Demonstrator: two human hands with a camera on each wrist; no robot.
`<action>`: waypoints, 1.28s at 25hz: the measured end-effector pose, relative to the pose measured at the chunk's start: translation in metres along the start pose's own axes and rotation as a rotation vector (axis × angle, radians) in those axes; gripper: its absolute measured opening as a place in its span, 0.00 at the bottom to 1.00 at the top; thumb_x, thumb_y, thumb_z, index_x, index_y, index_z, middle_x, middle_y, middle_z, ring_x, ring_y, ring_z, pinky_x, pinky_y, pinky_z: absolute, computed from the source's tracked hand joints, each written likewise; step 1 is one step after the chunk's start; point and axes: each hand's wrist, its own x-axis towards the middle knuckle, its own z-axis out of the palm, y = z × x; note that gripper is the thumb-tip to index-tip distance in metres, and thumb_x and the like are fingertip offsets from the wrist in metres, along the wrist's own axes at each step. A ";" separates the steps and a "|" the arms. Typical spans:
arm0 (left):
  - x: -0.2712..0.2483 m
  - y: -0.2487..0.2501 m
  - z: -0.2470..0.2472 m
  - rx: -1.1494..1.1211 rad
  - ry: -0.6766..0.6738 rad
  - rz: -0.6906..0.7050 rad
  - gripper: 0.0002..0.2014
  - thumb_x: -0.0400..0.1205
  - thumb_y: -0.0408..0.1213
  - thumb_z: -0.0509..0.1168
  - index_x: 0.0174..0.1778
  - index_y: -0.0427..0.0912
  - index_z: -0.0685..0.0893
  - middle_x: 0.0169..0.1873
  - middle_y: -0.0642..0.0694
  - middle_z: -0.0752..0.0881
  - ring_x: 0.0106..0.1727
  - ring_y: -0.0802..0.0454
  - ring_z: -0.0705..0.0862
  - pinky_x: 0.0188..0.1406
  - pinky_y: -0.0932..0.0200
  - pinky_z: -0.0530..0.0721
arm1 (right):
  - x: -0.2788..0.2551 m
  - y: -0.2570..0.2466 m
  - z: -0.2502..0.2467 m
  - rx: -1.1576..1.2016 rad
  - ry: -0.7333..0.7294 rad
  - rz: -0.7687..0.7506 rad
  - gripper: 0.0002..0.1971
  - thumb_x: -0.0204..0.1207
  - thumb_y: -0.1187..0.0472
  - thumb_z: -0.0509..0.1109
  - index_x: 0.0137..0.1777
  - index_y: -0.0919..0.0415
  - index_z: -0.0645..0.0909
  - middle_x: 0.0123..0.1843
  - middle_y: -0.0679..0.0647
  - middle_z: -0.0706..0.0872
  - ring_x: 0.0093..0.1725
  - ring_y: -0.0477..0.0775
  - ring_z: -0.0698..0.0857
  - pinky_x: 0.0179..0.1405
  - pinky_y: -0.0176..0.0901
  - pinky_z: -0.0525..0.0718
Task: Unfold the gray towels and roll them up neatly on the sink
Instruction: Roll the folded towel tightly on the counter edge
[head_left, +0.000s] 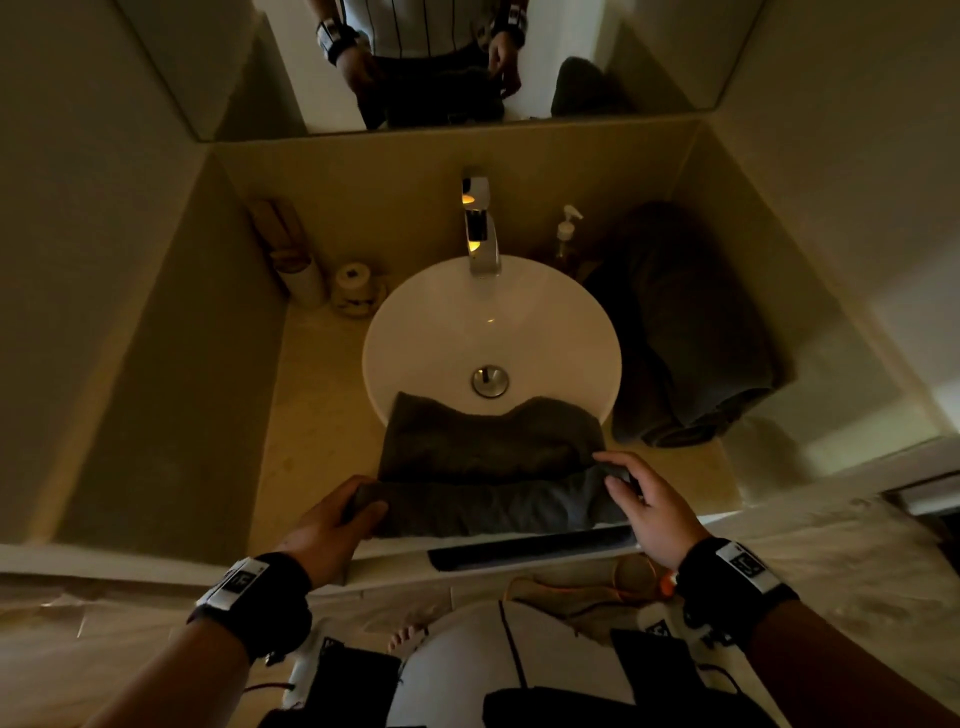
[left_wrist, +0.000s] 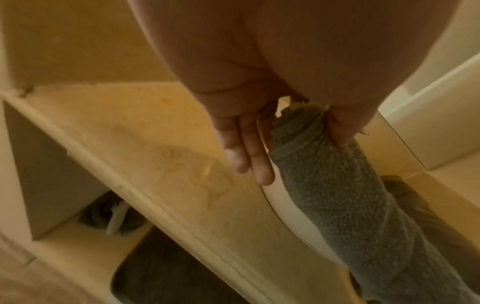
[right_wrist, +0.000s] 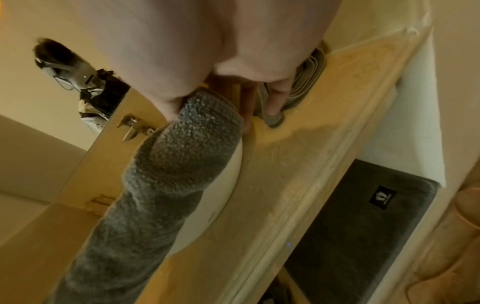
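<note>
- The left hand (head_left: 332, 525) grips the left end of the gray towel (head_left: 488, 467); in the left wrist view the thumb (left_wrist: 340, 131) presses one side of the rolled end while the fingers (left_wrist: 249, 152) lie fairly straight along the other side.
- The right hand (head_left: 649, 509) pinches the right end of the same roll, thumb on the near side and fingertips over the top; the right wrist view shows the thumb against the towel's nubby end (right_wrist: 192, 131).
- Between the two hands the towel is partly rolled: the rolled part lies along the near edge of the tabletop (head_left: 311, 447), and the flat, unrolled part stretches away from the hands, over the near rim of the sink (head_left: 415, 322).
- The sink is a round white bowl standing on the tabletop; a drain plug (head_left: 489, 381) sits at its bottom, and only the towel's far edge hangs into it.
- Beyond the right hand and off to its right, larger gray towels (head_left: 696, 332) lie rolled on the tabletop beside the bowl.
- Straight beyond the hands, a chrome faucet (head_left: 480, 228) reaches over the bowl's far rim, with a pump bottle (head_left: 566, 228) to its right.
- Beyond the left hand, a small jar (head_left: 356, 288) and a tall cylinder (head_left: 291, 254) stand near the back corner.
</note>
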 end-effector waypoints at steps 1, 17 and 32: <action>0.000 0.001 0.002 -0.034 0.017 -0.010 0.09 0.81 0.57 0.64 0.54 0.63 0.83 0.47 0.50 0.90 0.49 0.51 0.89 0.59 0.40 0.86 | -0.001 0.001 0.000 0.006 -0.008 0.017 0.15 0.85 0.48 0.61 0.70 0.34 0.75 0.70 0.38 0.78 0.70 0.42 0.79 0.71 0.47 0.80; -0.011 0.013 -0.006 0.066 -0.096 -0.043 0.32 0.56 0.76 0.74 0.55 0.71 0.79 0.53 0.57 0.88 0.54 0.56 0.87 0.55 0.55 0.85 | -0.010 0.018 -0.012 -0.233 0.014 -0.159 0.20 0.69 0.40 0.76 0.56 0.49 0.83 0.52 0.45 0.86 0.53 0.39 0.85 0.52 0.40 0.83; -0.012 0.004 -0.008 0.168 -0.075 -0.008 0.20 0.71 0.48 0.81 0.53 0.71 0.81 0.51 0.56 0.89 0.54 0.58 0.85 0.58 0.51 0.84 | -0.016 0.011 -0.022 -0.354 -0.103 -0.139 0.23 0.73 0.42 0.74 0.66 0.41 0.74 0.56 0.42 0.88 0.56 0.40 0.87 0.56 0.45 0.87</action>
